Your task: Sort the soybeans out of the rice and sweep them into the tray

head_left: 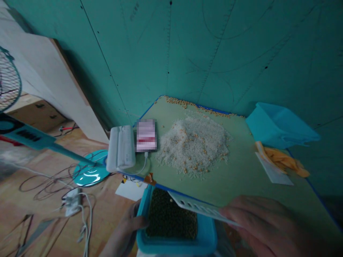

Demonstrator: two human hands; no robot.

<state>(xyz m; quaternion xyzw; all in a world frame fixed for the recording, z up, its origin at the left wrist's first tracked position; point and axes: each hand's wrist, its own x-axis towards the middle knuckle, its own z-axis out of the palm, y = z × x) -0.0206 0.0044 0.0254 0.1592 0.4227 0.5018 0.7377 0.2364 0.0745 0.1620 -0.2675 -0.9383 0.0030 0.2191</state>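
No text legible: screen (146,135) pixelated (pinkish blur), marking (134,11) on green wall (134,57) too faint.

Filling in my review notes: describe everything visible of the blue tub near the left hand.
The blue tub, apparently plastic, is rectangular with rounded corners and a broad rim. It is open side up by the near edge of the table, holding small dark greenish grains. The left hand grips its left side, thumb over the rim. A white perforated strip hides part of it.

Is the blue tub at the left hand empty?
Not empty: small dark grains lie inside the blue tub; their depth cannot be told.
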